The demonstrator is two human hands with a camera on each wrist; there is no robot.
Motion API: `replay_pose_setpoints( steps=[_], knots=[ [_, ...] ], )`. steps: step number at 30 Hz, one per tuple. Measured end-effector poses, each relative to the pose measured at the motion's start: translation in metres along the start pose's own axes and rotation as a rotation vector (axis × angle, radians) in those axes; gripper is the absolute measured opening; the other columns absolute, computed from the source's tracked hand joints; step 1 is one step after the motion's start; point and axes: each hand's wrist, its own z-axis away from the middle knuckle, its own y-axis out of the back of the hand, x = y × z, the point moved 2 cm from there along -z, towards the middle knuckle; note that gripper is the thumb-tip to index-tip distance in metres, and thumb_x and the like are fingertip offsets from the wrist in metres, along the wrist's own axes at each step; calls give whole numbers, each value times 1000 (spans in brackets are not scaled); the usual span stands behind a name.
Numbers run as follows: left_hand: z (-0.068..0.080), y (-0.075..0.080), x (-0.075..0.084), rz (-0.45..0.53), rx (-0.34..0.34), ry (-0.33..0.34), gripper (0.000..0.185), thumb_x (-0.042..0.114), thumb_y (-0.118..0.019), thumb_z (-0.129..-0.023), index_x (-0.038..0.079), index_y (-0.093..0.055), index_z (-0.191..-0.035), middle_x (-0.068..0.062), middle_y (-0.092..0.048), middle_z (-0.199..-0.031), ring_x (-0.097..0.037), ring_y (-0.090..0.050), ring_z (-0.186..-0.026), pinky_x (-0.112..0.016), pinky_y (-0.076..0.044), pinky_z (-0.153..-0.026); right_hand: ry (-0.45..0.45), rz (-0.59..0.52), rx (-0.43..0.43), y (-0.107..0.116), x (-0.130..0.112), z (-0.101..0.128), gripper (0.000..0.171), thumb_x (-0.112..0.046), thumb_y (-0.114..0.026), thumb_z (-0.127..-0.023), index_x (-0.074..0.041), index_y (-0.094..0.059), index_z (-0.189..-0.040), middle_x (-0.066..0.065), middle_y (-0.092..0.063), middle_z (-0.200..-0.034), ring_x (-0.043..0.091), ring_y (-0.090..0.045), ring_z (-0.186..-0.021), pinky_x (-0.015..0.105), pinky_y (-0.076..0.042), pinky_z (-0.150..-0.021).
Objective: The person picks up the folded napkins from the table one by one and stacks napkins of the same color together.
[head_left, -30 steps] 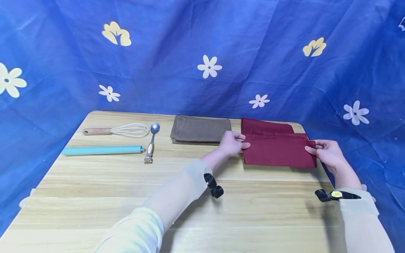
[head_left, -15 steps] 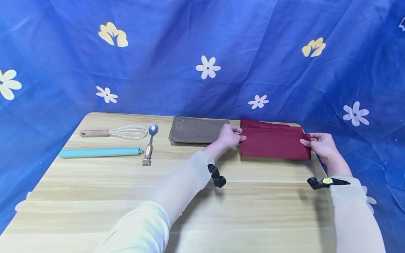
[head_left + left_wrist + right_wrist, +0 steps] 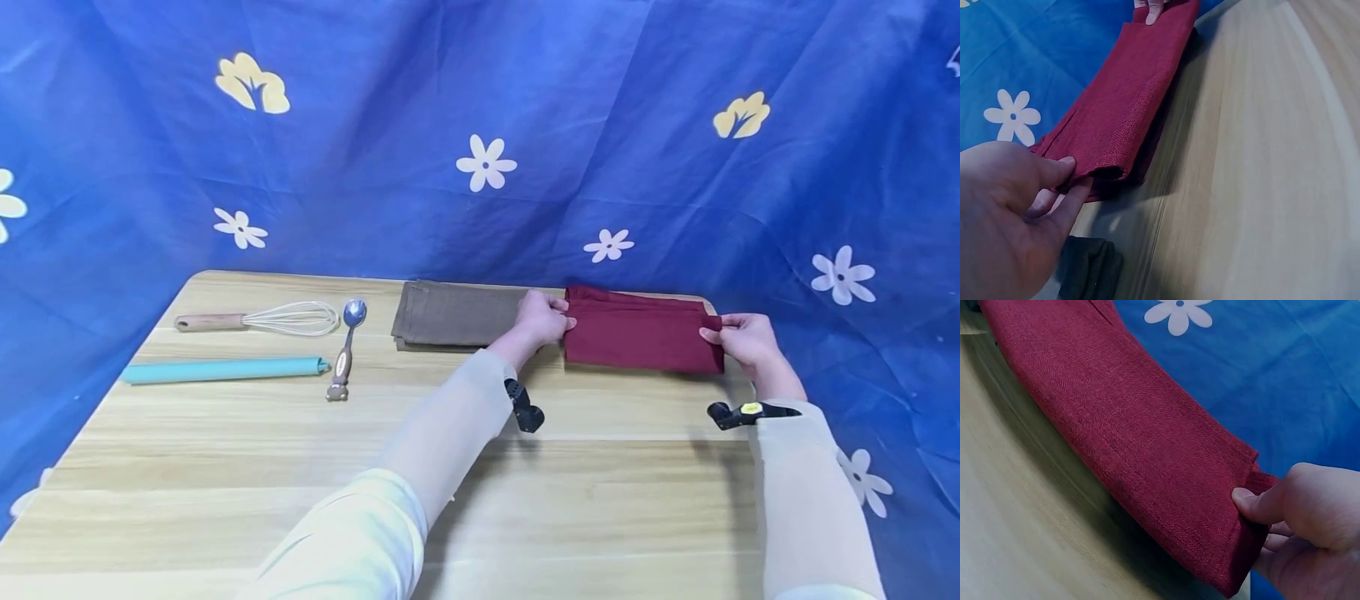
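The left hand (image 3: 542,319) and right hand (image 3: 742,337) each pinch one short end of the folded maroon cloth (image 3: 641,337) — thumb above, fingers beneath, likely keeping its layers aligned — at the wooden surface's (image 3: 300,467) far edge, just beside a folded brown cloth (image 3: 453,314).

The folded cloth (image 3: 641,340) is a deep wine red with a fine woven texture, and the cloth beside it (image 3: 453,314) is dull brown. The table (image 3: 225,467) is pale wood with lighter and darker grain bands; on it lie a turquoise rolling pin (image 3: 221,369), a silver whisk (image 3: 258,318) with a tan handle and a silver spoon (image 3: 345,346). The backdrop (image 3: 375,125) is bright blue with white and yellow flowers.
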Motion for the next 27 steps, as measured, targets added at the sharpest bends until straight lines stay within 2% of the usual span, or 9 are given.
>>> replay_pose_setpoints(
  steps=[5,11,15,21,25,27],
  knots=[
    [-7,-4,3,-67,16,-11,18,12,-87,-88,11,-80,-104,2,-76,-94,-17,-68,-103,-29,-54,-93,-18,130,57,-2,3,-7,38,-10,-77,-96,16,-65,-121,-7,-63,-82,3,-55,-75,15,-47,-68],
    [-14,-6,-1,-148,14,7,17,13,-87,-88,12,-77,-102,0,-75,-103,-19,-66,-105,-28,-54,-92,0,170,73,-8,7,-16,34,-8,-78,-93,17,-66,-113,-3,-61,-81,7,-53,-77,16,-43,-69],
    [-18,-8,-6,-199,-17,6,17,15,-85,-91,11,-77,-105,-3,-73,-112,-20,-64,-112,-27,-53,-94,8,182,45,-10,12,-17,43,-11,-78,-95,20,-63,-120,1,-68,-86,2,-54,-76,14,-44,-69],
    [-17,-3,-3,-295,-92,-15,23,16,-82,-93,9,-75,-113,-5,-70,-119,-21,-62,-119,-28,-52,-97,5,157,-19,-7,19,-12,56,-18,-79,-98,21,-58,-132,12,-75,-103,-7,-57,-78,10,-48,-72],
    [-14,-2,-1,-370,-136,-48,30,20,-81,-95,8,-74,-121,-7,-68,-129,-24,-58,-128,-29,-51,-101,31,149,-47,-6,18,-7,56,-12,-81,-95,22,-57,-132,25,-75,-111,-7,-60,-79,9,-49,-72],
    [-13,-2,-1,-371,-134,-64,29,21,-81,-95,8,-74,-121,-8,-68,-128,-24,-59,-126,-30,-52,-101,49,127,-44,-6,16,-6,55,-6,-81,-93,24,-57,-132,29,-74,-112,-7,-62,-78,9,-50,-72]
  ],
)
